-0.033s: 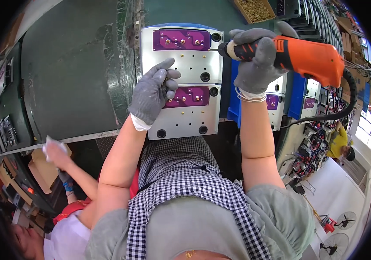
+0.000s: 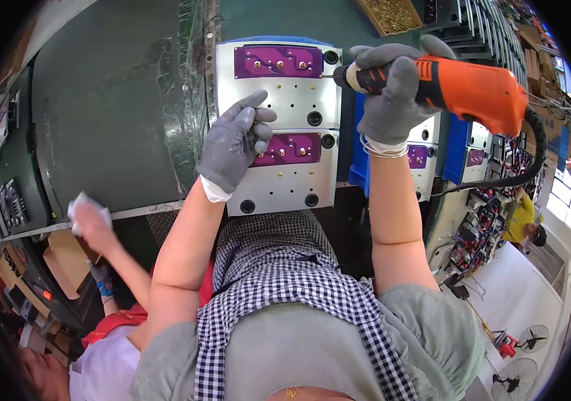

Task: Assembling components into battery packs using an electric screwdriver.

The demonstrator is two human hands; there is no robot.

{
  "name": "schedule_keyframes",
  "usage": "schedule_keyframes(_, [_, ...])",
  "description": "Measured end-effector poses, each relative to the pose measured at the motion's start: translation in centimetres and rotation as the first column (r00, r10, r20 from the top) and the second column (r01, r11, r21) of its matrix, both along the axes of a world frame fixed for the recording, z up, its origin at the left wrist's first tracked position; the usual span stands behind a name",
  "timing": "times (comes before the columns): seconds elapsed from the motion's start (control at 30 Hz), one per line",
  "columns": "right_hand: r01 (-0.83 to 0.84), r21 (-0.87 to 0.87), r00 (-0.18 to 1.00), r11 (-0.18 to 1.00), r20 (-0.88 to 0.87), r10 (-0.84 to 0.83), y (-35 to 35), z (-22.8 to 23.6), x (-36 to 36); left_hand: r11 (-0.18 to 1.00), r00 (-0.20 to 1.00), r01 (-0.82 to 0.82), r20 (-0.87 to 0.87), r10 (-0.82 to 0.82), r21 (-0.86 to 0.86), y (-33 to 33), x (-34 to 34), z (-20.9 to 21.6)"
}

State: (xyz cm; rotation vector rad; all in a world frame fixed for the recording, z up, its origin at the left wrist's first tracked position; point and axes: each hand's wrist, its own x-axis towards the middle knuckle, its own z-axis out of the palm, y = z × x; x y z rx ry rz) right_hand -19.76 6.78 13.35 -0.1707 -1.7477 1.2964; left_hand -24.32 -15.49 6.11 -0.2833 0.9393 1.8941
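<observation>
My right hand [image 2: 392, 100], in a grey glove, is wrapped round an orange and black electric screwdriver [image 2: 476, 93] with a cord. Its bit points left and reaches the right end of a purple circuit board [image 2: 282, 61] on a silver metal panel [image 2: 245, 90]. Whether the tip sits in a screw is too small to tell. Over the join with a second silver panel [image 2: 292, 190], my gloved left hand [image 2: 232, 144] hovers with its forefinger stretched and the other fingers curled to the thumb. What they pinch is hidden. It partly covers the lower purple board [image 2: 305, 148].
A tray of small brass-coloured screws [image 2: 392, 15] stands at the far edge. Blue racks with more panels [image 2: 421, 157] are on the right, where the screwdriver's black cord [image 2: 492, 180] hangs. At left, a co-worker's hand [image 2: 92, 224] holds a white cloth beside the green bench [image 2: 105, 113].
My right hand and the screwdriver have shifted very slightly left. The co-worker's hand with the white cloth has moved a little to the right. My left hand stays in place.
</observation>
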Motion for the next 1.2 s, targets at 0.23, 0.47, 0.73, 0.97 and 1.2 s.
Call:
schedule_keyframes(0.23, [0.145, -0.078, 0.988, 0.986, 0.056, -0.141, -0.3, 0.6, -0.8, 0.997, 0.996, -0.057, -0.068, 0.053, -0.058, 1.3, 0.7, 0.6])
schedule_keyframes(0.47, [0.129, -0.029, 0.986, 0.991, 0.112, -0.125, 0.9, 1.2, 0.1, 0.989, 0.991, -0.049, -0.131, 0.031, -0.136, 1.2, 1.1, 0.6])
schedule_keyframes(0.73, [-0.391, -0.429, 0.906, 0.814, -0.024, 0.423, -3.3, 7.9, 1.1, 0.994, 0.993, -0.104, 0.046, 0.105, -0.033, 2.3, 1.2, 3.3])
schedule_keyframes(0.97, [-0.476, -0.368, 0.879, 0.799, -0.219, 0.423, -3.7, 6.2, 0.2, 0.980, 0.982, -0.170, 0.065, 0.177, -0.107, 2.7, 1.0, 5.3])
schedule_keyframes(1.2, [-0.500, -0.418, 0.866, 0.759, -0.237, 0.440, -3.9, 6.3, -0.5, 0.985, 0.985, -0.150, 0.068, 0.156, -0.090, 2.2, 0.4, 5.7])
